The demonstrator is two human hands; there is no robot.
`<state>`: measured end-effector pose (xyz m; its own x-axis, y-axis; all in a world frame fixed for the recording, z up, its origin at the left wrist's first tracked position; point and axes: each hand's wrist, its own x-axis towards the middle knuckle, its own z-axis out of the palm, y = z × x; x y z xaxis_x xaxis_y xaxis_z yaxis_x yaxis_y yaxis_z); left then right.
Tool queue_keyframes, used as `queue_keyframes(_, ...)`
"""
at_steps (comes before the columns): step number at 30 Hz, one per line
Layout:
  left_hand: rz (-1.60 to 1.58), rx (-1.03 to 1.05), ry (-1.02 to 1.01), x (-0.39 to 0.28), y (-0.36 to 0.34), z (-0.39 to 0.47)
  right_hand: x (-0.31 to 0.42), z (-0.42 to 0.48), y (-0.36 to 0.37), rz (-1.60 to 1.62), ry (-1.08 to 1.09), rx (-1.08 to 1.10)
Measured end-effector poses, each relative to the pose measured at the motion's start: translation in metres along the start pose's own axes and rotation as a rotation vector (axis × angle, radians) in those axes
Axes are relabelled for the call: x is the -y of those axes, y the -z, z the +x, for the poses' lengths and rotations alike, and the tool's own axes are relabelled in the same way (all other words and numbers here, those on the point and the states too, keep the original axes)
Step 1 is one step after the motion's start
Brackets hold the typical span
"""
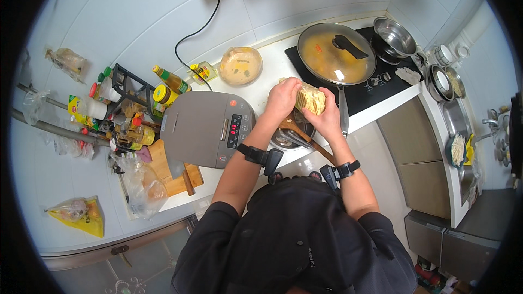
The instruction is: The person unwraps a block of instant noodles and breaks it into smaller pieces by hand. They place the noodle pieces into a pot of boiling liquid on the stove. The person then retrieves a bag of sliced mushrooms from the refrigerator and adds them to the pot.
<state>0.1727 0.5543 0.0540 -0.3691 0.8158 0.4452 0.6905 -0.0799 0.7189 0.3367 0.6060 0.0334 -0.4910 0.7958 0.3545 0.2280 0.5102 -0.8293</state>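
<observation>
My left hand (282,97) and my right hand (326,115) both grip a pale yellow food block (312,100), which looks like dried noodles in a clear plastic wrapper. The left fingers pinch its upper edge, while the right hand holds the opposite side. Beneath my hands, a wooden spatula (304,135) and metal utensils (295,139) rest across a round dish (282,141), partly hidden by my arms. Farther back, a pan with a glass lid (322,59) sits on the black cooktop (359,98); yellowish food shows through the fogged glass.
A grey electric cooker (196,122) with a lit display stands left of my arms. Behind it are a pineapple-print plate (240,65) and several condiment bottles (169,77). A cleaver (175,167) lies on a cutting board (163,171). The pan's handle (343,110) projects over the counter edge.
</observation>
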Motion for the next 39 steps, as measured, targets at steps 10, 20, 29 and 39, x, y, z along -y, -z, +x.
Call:
queue_keyframes(10, 0.024, -0.099, 0.049, -0.012, -0.007, -0.017, -0.004, -0.001, -0.008, 0.105, -0.158, -0.049)
queue_keyframes(20, -0.277, 0.051, 0.291, 0.008, -0.014, -0.035, -0.040, -0.006, -0.027, 0.367, -0.064, 0.050)
queue_keyframes(29, 0.024, -0.018, 0.214, 0.004, -0.020, -0.054, -0.043, 0.007, -0.041, 0.995, -0.669, -0.040)
queue_keyframes(39, 0.265, -0.188, -0.053, -0.001, -0.012, -0.075, -0.031, 0.011, -0.052, 1.398, -0.781, 0.155)
